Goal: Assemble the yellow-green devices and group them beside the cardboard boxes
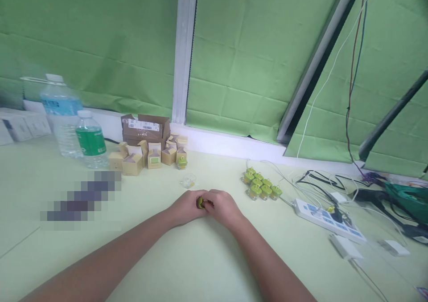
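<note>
My left hand [186,208] and my right hand [223,206] meet over the middle of the table. Between their curled fingers shows a green lid [199,202], like the lids of the small jars nearby; both hands are closed on it. Fingers hide most of it, so I cannot tell whether a jar is under it. Just beyond my hands lies a small clear piece [188,181] with a bit of yellow. To the right, several small green-lidded jars [257,190] stand grouped together. Another green-lidded jar [182,162] stands by the small boxes.
Several small opened cardboard boxes [133,163] stand before a larger brown carton [146,130]. At left are a large water bottle [63,128], a green-labelled bottle [91,140] and a blurred-out patch. A power strip [329,221], cables and an adapter [347,247] lie at right.
</note>
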Demonstrator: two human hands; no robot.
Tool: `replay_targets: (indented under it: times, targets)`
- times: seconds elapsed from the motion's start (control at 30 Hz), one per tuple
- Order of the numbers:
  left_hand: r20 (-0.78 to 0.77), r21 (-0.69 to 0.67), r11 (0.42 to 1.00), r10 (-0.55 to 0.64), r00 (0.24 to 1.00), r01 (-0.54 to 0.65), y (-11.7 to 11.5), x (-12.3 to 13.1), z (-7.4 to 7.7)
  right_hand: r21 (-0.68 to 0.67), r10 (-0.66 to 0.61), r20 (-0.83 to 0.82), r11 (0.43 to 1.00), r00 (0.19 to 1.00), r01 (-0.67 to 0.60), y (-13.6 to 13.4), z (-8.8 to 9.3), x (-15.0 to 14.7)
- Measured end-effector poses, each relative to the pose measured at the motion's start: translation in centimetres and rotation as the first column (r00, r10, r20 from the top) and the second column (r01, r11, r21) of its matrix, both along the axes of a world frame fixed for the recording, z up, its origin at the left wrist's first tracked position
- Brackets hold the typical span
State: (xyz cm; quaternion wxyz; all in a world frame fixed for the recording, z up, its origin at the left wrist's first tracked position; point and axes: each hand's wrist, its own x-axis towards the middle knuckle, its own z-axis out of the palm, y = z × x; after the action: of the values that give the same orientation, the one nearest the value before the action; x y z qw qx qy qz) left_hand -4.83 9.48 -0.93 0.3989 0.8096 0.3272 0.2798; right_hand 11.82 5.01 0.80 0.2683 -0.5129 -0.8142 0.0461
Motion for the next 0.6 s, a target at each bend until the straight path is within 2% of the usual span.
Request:
replay_targets:
  times: [0.17,0.23,0.3,0.37,0.47,0.53,0.6]
  targets:
    - [0.077,-0.007,1.0,-0.005,0.997,0.005,0.2,0.2,0.4,-0.019,0.024,-0.132,0.999,0.991,-0.027,-0.8,1.6,0.6]
    - [0.079,-0.032,0.999,-0.015,0.997,0.018,0.2,0.2,0.3,-0.017,-0.017,-0.209,1.0,0.978,0.013,-0.7,1.8,0.7]
    - [0.085,-0.056,0.998,-0.022,0.996,0.027,0.3,0.1,0.3,-0.077,-0.096,-0.303,0.994,0.948,0.076,-0.4,1.5,0.8]
    - [0.101,-0.069,0.997,-0.024,0.995,0.031,0.2,0.0,0.4,-0.225,-0.192,-0.401,0.969,0.896,0.107,0.0,1.1,0.7]
    - [0.116,-0.07,0.997,-0.031,0.993,0.039,0.0,0.0,0.6,-0.429,-0.312,-0.556,0.902,0.771,0.056,0.5,0.4,0.5]
    - [0.123,-0.07,0.997,-0.03,0.992,0.039,-0.1,0.1,0.7,-0.49,-0.344,-0.639,0.872,0.688,-0.019,0.6,0.1,0.3]
    - [0.135,-0.068,0.997,-0.03,0.99,0.039,-0.1,0.1,0.6,-0.522,-0.353,-0.673,0.849,0.65,-0.08,0.7,0.0,0.1]
